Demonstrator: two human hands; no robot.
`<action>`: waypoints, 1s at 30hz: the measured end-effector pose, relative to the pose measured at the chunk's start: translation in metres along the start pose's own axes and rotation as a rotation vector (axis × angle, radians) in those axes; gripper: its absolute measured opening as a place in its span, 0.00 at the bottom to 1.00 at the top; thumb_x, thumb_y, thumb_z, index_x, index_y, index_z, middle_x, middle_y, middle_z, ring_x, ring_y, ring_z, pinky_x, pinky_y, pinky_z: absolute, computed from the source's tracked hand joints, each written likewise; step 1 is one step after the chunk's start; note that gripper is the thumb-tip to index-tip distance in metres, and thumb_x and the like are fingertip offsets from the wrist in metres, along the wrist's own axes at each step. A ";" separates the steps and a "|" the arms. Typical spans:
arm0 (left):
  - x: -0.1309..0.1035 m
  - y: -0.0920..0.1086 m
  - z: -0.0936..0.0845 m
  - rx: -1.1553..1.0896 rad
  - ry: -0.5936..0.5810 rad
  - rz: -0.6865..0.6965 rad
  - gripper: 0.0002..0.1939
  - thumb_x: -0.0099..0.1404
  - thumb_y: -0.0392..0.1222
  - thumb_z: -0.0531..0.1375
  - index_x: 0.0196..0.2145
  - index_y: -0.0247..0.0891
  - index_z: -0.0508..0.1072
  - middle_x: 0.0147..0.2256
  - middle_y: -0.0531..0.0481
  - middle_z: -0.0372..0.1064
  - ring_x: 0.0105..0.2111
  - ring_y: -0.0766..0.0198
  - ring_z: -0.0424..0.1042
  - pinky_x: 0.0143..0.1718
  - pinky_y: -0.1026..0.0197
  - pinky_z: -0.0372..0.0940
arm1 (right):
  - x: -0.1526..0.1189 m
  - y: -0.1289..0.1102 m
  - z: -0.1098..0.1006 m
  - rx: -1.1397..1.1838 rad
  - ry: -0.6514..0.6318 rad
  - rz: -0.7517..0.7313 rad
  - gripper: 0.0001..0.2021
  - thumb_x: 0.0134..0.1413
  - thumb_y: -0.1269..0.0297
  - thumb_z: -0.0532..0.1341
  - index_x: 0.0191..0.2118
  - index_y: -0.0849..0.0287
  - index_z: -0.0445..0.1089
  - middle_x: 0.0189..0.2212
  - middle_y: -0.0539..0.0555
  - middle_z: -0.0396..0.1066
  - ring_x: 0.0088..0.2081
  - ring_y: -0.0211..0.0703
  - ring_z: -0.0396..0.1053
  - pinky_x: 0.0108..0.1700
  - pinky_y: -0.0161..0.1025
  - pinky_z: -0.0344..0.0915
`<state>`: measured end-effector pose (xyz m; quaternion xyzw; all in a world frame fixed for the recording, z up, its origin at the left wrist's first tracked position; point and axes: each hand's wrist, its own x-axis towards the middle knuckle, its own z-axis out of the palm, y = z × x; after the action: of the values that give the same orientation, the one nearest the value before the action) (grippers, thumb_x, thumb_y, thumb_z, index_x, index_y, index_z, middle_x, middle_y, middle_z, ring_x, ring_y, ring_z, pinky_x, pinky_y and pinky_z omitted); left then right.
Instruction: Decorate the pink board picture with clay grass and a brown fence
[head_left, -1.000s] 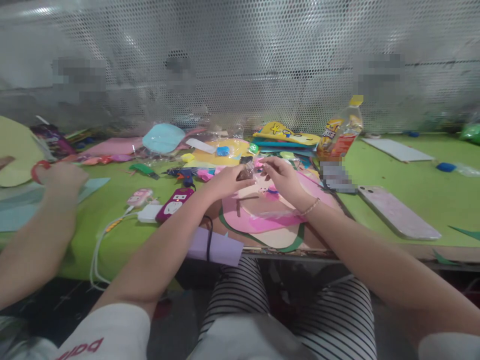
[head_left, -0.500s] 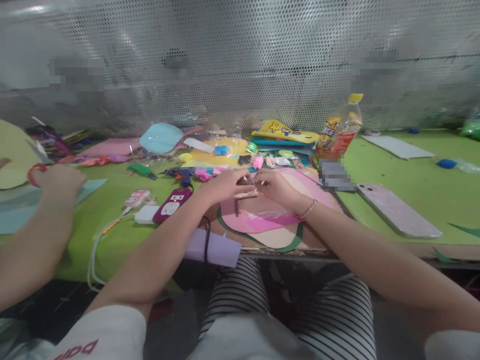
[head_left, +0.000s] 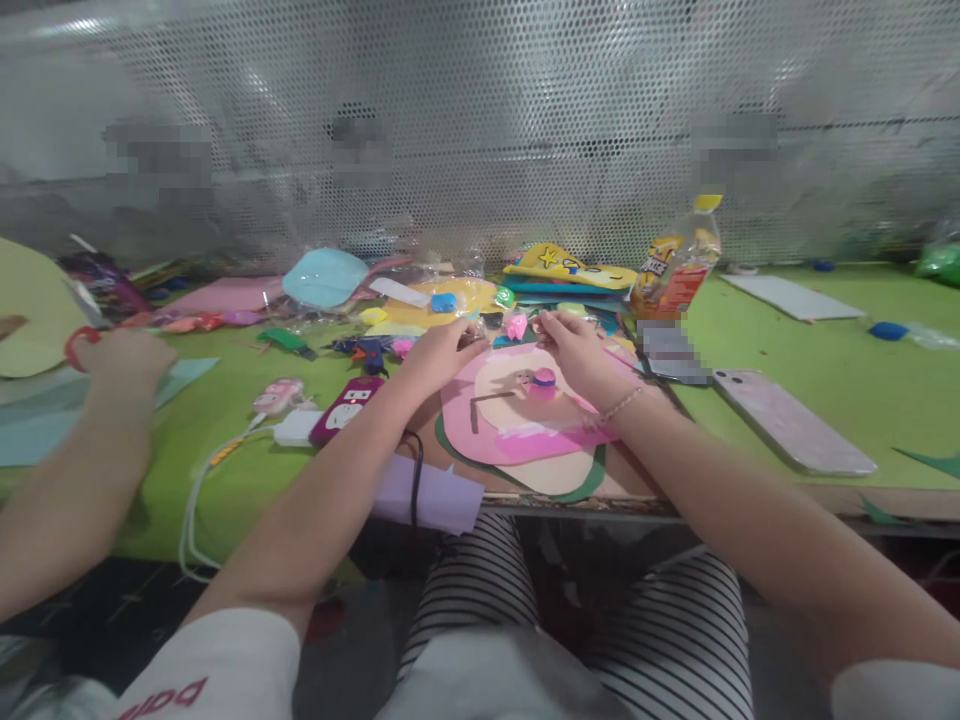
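Note:
My left hand (head_left: 448, 350) is over the left upper edge of a pink craft sheet (head_left: 465, 420), fingers bent towards the thumb; what they hold, if anything, I cannot make out. On the other side my right hand (head_left: 576, 348) curls its fingers above the sheet's upper right part, their contents also hidden. Between the hands, a small pink-and-blue modelled piece (head_left: 543, 382) lies on the cream shape (head_left: 495, 375) in the sheet's middle. A thin brown bent strip (head_left: 484, 402) is left of it. Green and cream layers show under the sheet's lower edge.
Small coloured clay packets, a pink one (head_left: 515, 326) among them, lie behind my hands. A bottle (head_left: 681, 262), a phone (head_left: 795, 420) and a purple power socket (head_left: 347, 410) stand or lie around. At left, another person's hand (head_left: 127, 360) holds red-handled scissors (head_left: 79, 347).
My hands, close together over the craft sheet before, have parted and shifted slightly away from me. The pink-and-blue piece between them now shows.

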<state>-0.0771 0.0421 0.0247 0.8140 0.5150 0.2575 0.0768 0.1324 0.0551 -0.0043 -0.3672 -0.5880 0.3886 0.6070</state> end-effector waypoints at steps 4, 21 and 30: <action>-0.002 -0.005 0.004 0.096 -0.029 -0.066 0.06 0.61 0.40 0.56 0.36 0.37 0.65 0.38 0.42 0.69 0.39 0.55 0.68 0.37 0.59 0.59 | -0.012 -0.008 0.011 0.074 -0.107 0.080 0.14 0.47 0.52 0.64 0.25 0.58 0.65 0.23 0.49 0.64 0.26 0.34 0.65 0.32 0.35 0.67; 0.000 0.023 0.016 -0.788 0.034 -0.165 0.17 0.68 0.52 0.46 0.47 0.41 0.64 0.46 0.46 0.65 0.50 0.57 0.65 0.49 0.55 0.61 | -0.020 -0.008 0.017 -0.212 -0.228 -0.353 0.10 0.57 0.66 0.55 0.43 0.56 0.71 0.46 0.57 0.70 0.50 0.45 0.66 0.55 0.51 0.63; -0.014 0.052 0.020 -1.757 -0.362 -0.354 0.32 0.68 0.58 0.33 0.27 0.36 0.67 0.24 0.45 0.65 0.31 0.58 0.71 0.37 0.55 0.66 | -0.026 -0.015 0.020 -0.519 -0.254 -0.754 0.10 0.61 0.68 0.53 0.38 0.59 0.73 0.36 0.56 0.73 0.39 0.41 0.71 0.43 0.43 0.70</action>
<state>-0.0303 0.0087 0.0228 0.3998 0.2310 0.4098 0.7867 0.1130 0.0248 -0.0016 -0.2174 -0.8275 0.0231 0.5172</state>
